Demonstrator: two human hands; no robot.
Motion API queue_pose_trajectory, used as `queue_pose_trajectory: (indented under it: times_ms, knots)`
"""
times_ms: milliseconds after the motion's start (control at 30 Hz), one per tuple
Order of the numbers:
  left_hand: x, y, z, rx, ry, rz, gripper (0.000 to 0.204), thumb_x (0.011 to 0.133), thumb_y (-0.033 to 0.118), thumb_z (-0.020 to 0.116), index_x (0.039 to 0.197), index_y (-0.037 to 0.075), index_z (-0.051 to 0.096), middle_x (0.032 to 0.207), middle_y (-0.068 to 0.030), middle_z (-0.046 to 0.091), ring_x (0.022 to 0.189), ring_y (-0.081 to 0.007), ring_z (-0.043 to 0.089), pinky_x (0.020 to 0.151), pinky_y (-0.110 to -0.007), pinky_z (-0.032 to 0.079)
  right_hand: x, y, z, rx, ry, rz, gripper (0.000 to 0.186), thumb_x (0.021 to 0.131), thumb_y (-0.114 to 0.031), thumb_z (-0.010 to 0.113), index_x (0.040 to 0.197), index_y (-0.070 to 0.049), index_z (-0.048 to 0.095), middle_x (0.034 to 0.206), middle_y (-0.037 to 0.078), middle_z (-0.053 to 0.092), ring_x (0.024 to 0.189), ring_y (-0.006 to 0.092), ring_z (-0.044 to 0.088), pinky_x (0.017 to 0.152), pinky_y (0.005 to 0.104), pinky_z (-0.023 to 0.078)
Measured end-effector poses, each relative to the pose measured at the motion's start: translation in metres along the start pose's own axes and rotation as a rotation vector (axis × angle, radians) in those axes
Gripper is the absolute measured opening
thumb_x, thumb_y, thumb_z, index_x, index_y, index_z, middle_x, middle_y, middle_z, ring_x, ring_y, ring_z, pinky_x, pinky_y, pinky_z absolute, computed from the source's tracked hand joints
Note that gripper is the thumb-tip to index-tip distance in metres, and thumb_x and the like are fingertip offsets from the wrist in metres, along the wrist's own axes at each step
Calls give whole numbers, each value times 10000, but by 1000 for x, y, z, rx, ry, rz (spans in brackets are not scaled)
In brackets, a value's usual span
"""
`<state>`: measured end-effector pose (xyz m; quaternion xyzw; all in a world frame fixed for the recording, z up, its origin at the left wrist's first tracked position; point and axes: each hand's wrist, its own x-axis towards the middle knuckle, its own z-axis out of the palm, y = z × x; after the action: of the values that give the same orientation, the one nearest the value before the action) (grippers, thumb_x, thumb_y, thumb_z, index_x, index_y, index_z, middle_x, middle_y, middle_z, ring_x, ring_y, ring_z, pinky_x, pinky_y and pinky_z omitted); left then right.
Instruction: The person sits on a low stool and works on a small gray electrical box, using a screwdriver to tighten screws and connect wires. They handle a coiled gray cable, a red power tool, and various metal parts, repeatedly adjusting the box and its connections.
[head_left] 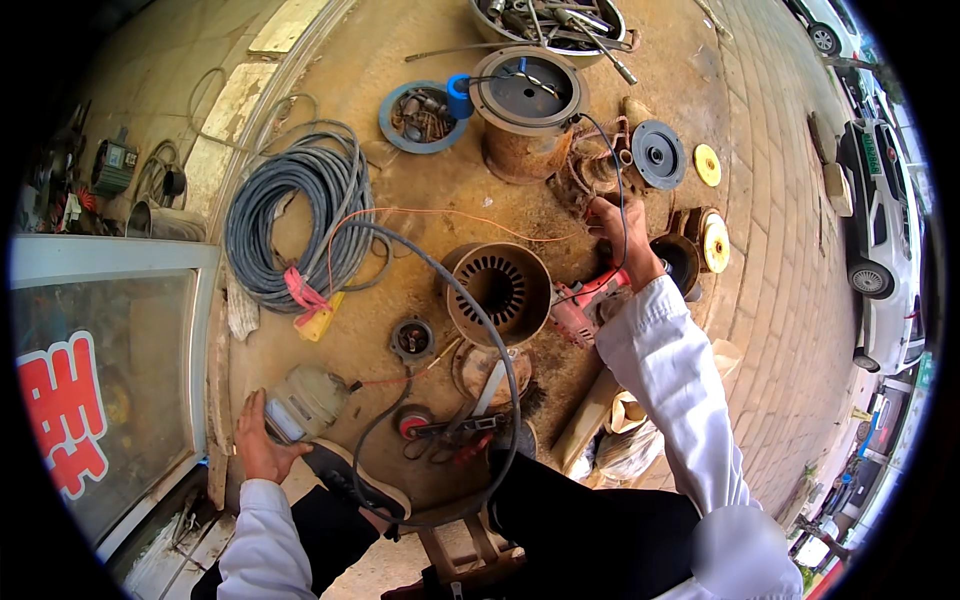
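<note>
Red power tool (585, 303) is lying on the ground by my right wrist, its long axis running from lower left to upper right beside the open stator housing (497, 291). I'm reaching my right hand (622, 238) past it, fingers loosely spread over rusty parts, gripping nothing. My left hand (262, 440) is resting open against a grey box (303, 402).

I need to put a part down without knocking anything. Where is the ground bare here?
Bare ground lies between the grey cable coil and the rusty motor housing, under the thin orange wire. A smaller patch sits left of the stator. It is crowded around the right hand, by the discs, and near the left hand.
</note>
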<state>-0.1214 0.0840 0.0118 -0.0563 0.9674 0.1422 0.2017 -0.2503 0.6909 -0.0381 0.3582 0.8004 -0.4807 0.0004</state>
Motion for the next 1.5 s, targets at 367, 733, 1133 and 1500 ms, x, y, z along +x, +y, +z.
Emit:
queue_pose_trajectory:
  times_ms: [367,733,1133,1500]
  knots:
    - [-1,-4,0,7,0,16,1228,376,133,1002,1467,17,449,1501,-201,490,1402,-361,443,1174,-427,361,-19,-145,-25,-525,-75,-886,277,883,-60,613,1139,27,671,986,231,710,916,389,700,798,435,546]
    - [0,-8,1,9,-4,41,1231,384,179,1005,1473,30,450,1491,-197,501,1400,-364,441,1182,-432,339,8,-179,-21,-831,-260,-1073,411,828,56,562,1217,2,682,1101,221,719,1009,388,697,882,458,559]
    - [2,-7,1,-2,-17,30,1232,392,186,1003,1482,43,446,1496,-194,496,1406,-355,436,1188,-432,324,17,-168,-3,-1150,-107,-1212,100,787,2,613,840,-31,692,832,213,694,820,411,696,716,462,578]
    - [-4,-14,1,30,-28,20,1189,436,224,996,1478,52,449,1492,-187,502,1415,-348,431,1182,-453,321,-44,-201,-24,-899,-121,-1088,193,870,-15,655,1049,16,719,882,235,715,794,375,714,727,446,567]
